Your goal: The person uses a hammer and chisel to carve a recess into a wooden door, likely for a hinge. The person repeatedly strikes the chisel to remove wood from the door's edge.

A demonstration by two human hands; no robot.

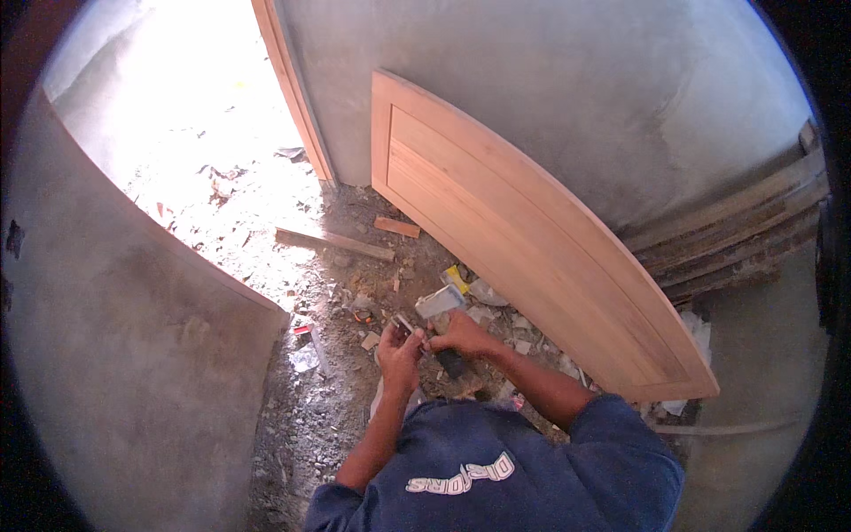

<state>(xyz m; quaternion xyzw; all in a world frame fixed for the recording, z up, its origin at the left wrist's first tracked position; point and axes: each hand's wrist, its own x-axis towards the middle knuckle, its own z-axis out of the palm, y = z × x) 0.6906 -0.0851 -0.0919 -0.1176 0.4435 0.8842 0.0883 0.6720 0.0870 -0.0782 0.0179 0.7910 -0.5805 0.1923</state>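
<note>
My left hand is closed, its fingertips pinching a small, narrow metal piece that is too small to name. Close beside it, my right hand grips a tool with a broad, pale, flat head. A black part, probably the tool's handle, shows below that hand. The fingers of both hands nearly meet in front of my chest, above the littered floor. My grip hides part of the tool, so its exact kind is unclear.
A panelled wooden door leans along the grey wall to the right. Wood offcuts and rubble lie on the dirt floor. Stacked boards stand at the far right. A wooden door frame edges a bright opening; another grey wall rises at left.
</note>
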